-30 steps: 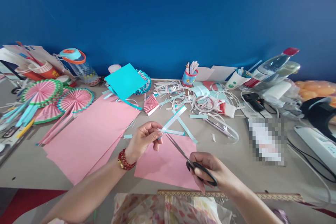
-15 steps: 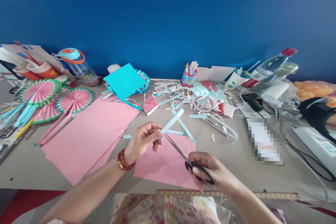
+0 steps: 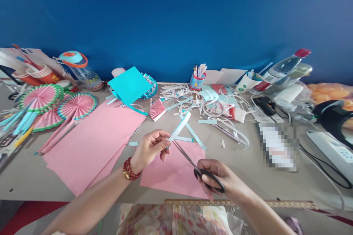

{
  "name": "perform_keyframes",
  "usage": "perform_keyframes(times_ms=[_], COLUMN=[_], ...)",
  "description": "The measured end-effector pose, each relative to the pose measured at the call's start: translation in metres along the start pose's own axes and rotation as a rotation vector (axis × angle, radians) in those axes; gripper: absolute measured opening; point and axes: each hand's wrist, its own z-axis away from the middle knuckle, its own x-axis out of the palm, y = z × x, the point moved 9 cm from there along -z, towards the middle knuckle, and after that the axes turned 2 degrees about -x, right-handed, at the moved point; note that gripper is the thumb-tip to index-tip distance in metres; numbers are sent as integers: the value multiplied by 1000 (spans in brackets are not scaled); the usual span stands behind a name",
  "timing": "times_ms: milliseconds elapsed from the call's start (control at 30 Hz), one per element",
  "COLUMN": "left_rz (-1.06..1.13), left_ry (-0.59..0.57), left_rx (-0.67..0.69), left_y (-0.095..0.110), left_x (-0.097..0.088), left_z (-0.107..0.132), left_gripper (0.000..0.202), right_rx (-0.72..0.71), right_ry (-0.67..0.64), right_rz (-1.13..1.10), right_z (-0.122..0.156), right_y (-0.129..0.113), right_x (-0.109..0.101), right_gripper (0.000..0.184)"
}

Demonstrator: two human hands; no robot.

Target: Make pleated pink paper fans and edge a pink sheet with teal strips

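Note:
My left hand [image 3: 154,146] pinches a narrow paper strip [image 3: 180,125], white on its upper face with a blue edge, slanting up and away. In my right hand [image 3: 217,180] are black-handled scissors [image 3: 187,157], their tips meeting the strip close to my left fingertips. The blades look nearly closed; whether they are cutting I cannot tell. Beneath both hands lies a pink paper sheet [image 3: 173,176]. Just past the strip, a pale blue strip [image 3: 195,136] rests on the table. A small folded pink fan [image 3: 157,109] lies further back.
Larger pink sheets [image 3: 93,143] cover the left side, beside pleated round fans [image 3: 77,105]. A blue square sheet [image 3: 131,85] lies on other items. Paper scraps [image 3: 176,91] pile up behind. At right are a bottle [image 3: 284,68], a glue gun [image 3: 264,105] and a power strip [image 3: 333,154].
Both hands and the scissors hold almost the same place. The far end of the strip in my left hand has dipped and shifted slightly left. The view has moved very little.

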Motion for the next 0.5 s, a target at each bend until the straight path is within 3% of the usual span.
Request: perform_keyframes(times_ms=[200, 367, 500], left_rz=[-5, 45, 111], left_ry=[-20, -66, -107], left_rx=[-3, -91, -136], left_y=[-1, -7, -11], left_x=[1, 7, 11], left_z=[-1, -2, -1], left_gripper=[32, 34, 31], right_rx=[-38, -272, -383], right_ry=[18, 263, 335], right_rz=[48, 64, 71], right_z=[1, -3, -17], right_y=[-4, -40, -63], right_x=[-4, -21, -20], right_gripper=[56, 51, 50])
